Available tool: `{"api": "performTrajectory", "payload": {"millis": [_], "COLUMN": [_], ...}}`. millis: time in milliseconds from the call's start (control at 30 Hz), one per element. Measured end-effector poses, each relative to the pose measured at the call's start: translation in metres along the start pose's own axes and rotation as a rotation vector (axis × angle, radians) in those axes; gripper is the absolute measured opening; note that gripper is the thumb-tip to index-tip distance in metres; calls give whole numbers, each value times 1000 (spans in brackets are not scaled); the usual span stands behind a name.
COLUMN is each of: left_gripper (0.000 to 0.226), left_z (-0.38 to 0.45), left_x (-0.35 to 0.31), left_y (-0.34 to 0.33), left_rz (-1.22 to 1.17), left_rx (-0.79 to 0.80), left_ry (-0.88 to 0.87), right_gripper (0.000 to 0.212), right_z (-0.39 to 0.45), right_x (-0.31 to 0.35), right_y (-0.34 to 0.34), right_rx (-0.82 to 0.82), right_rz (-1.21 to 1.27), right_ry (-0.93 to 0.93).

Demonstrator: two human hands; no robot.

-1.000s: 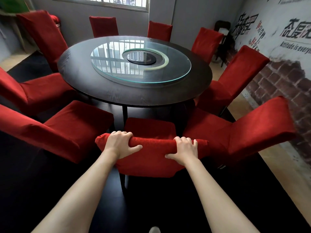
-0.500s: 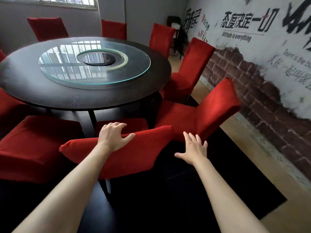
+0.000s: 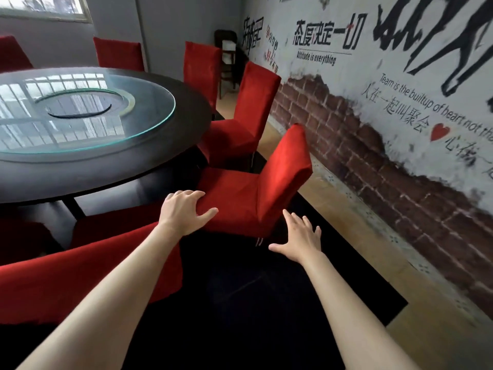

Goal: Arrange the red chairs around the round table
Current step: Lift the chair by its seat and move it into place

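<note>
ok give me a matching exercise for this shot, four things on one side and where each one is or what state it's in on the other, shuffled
Things:
1. left hand
2. right hand
3. glass turntable
4. dark wooden chair

Places or states:
A. lies on top of the round table
B. stands in the far corner by the lettered wall
C. fingers spread in the air, holding nothing, near the nearest wall-side red chair
D. open, at the near front corner of that chair's seat

Pairs: 1-D, 2-C, 3-A, 4-B
</note>
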State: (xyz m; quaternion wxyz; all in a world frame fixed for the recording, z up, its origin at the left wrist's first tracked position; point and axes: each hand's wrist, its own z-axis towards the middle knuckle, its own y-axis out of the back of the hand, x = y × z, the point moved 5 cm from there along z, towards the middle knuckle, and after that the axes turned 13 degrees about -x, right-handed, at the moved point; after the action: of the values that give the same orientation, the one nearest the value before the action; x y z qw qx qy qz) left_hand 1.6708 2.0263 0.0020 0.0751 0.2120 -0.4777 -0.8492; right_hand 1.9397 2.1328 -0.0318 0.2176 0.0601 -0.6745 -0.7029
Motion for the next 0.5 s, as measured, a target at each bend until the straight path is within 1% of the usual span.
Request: {"api": "performTrajectory", "payload": {"millis": [133,267,367,500], "left_gripper": [67,69,69,68], "left_z": [15,43,73,117], "left_x": [-52,-93,-111,-127], "left_y": [-36,-69,-93,-126], "left_rz": [-8,2,10,-24], "left_rx": [57,105,115,103], "left_ry": [-51,-107,-123,-90], "right_gripper": [108,108,109,110], "right_z": [31,64,92,135], "right_x": [-45,-76,-96,-120], "right_y": [5,0,-3,3], "right_rx": [5,10,26,16], "right_rz": [13,32,30,31], "right_ry": [-10,-15,-27,-55]}}
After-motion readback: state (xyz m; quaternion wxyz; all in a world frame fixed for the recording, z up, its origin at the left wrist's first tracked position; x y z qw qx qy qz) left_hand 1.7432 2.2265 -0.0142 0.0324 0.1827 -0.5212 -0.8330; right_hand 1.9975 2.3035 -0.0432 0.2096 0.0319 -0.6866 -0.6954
